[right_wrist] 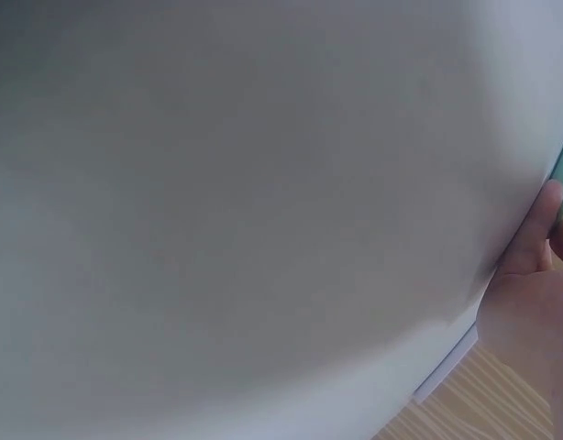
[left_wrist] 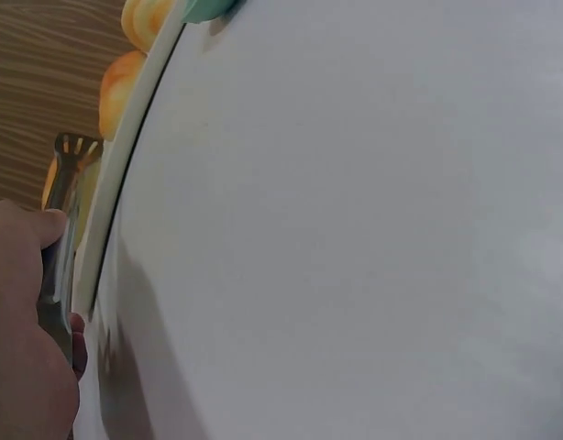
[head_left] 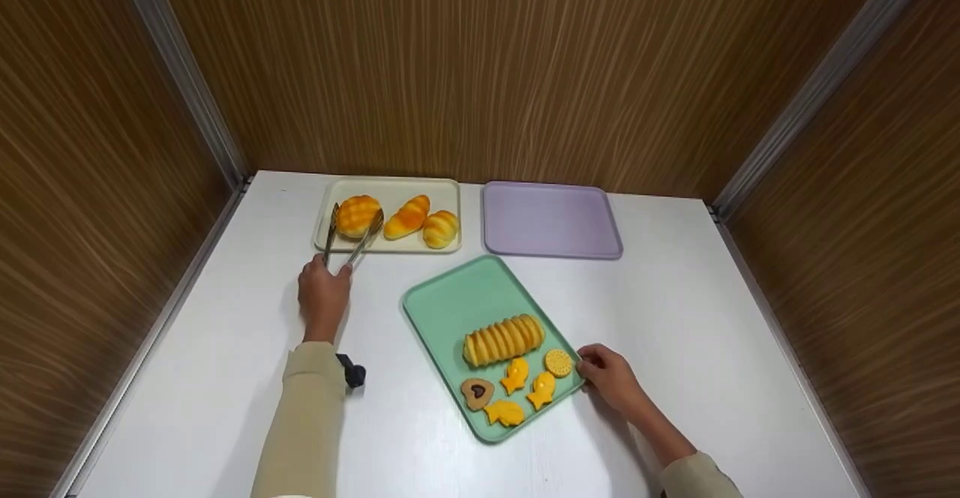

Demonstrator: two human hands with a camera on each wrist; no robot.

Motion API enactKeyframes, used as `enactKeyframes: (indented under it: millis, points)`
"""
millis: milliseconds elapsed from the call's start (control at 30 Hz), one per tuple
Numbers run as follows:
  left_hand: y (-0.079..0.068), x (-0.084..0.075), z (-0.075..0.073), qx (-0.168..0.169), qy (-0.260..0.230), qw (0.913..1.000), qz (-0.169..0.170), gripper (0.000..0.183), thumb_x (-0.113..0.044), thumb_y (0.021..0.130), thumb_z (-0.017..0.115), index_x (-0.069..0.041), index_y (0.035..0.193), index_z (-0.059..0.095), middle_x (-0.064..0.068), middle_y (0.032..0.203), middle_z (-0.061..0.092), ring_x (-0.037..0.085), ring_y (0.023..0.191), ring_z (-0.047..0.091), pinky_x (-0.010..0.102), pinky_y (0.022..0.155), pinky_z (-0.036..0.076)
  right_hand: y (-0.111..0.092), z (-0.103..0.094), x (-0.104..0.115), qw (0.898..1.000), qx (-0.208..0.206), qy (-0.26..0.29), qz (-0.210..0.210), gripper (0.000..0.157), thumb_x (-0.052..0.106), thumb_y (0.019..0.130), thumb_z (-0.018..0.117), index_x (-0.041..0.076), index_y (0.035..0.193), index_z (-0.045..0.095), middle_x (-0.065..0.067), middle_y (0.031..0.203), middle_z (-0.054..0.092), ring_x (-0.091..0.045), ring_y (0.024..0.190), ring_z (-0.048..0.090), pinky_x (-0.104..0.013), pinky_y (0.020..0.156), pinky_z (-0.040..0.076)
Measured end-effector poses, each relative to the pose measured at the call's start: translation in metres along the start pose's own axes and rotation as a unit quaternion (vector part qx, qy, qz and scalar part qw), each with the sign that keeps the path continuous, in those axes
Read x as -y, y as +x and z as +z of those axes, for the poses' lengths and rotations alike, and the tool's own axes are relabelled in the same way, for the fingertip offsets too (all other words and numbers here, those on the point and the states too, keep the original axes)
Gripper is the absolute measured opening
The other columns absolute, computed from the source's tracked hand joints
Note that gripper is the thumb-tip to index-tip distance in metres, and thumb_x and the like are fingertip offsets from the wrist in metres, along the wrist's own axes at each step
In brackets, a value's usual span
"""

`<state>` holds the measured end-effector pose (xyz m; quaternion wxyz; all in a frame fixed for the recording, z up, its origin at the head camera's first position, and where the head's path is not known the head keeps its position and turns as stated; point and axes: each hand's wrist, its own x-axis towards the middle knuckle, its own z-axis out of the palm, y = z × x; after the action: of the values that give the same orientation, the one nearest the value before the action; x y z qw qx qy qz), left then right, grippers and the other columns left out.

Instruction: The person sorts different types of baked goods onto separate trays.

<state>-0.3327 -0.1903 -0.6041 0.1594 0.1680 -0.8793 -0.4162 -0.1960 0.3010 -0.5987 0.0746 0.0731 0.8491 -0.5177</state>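
My left hand [head_left: 324,297] grips metal tongs [head_left: 364,241], whose two arms stand spread on either side of a round, criss-cross bun [head_left: 358,217]. That bun lies at the left of the cream tray [head_left: 390,245]. In the left wrist view the slotted tip of the tongs [left_wrist: 72,151] rises beside the tray's edge. My right hand [head_left: 609,378] pinches the right rim of the green tray [head_left: 442,295], which lies slantwise. On it are a ridged bread loaf [head_left: 504,340], a round biscuit [head_left: 558,363], a heart-shaped cookie [head_left: 477,393] and several fish-shaped biscuits [head_left: 543,390].
A croissant-like bread [head_left: 407,217] and a small striped roll [head_left: 440,229] share the cream tray. Right of it a purple tray [head_left: 551,220] holds nothing. Wood-patterned panels [head_left: 480,70] stand behind and at both sides of the white table [head_left: 675,295].
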Motion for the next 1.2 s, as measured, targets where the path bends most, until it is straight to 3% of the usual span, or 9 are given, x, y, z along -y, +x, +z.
enactKeyframes:
  millis: [533,900,1200]
  points:
    - [0.010,0.004,0.005,0.006,-0.012,0.9999,-0.003,0.066,-0.032,0.095,0.069,0.002,0.147,0.046,0.026,0.131,0.058,0.041,0.125,0.053,0.053,0.104,0.042,0.002,0.001,-0.001,1.000,0.007,0.004,-0.002,0.018,0.000,0.097,0.059,-0.003,0.115,0.062,-0.011,0.091,0.059,-0.019,0.070,0.059,-0.026,0.062,0.053]
    - [0.011,0.000,0.004,-0.011,-0.023,0.9992,0.031,0.063,-0.029,0.093,0.072,0.006,0.141,0.049,0.028,0.127,0.057,0.043,0.123,0.052,0.053,0.105,0.041,0.001,0.000,-0.001,1.000,0.002,0.008,0.006,0.018,0.000,0.097,0.060,-0.004,0.115,0.062,-0.010,0.092,0.059,-0.018,0.071,0.058,-0.026,0.062,0.053]
    - [-0.010,-0.003,-0.007,0.015,-0.049,0.9976,0.046,0.062,-0.032,0.095,0.070,0.002,0.142,0.049,0.025,0.132,0.056,0.040,0.126,0.051,0.053,0.106,0.040,0.003,0.001,-0.001,1.000,0.002,0.003,0.017,0.020,0.002,0.098,0.060,-0.002,0.117,0.062,-0.011,0.095,0.059,-0.019,0.075,0.059,-0.027,0.064,0.054]
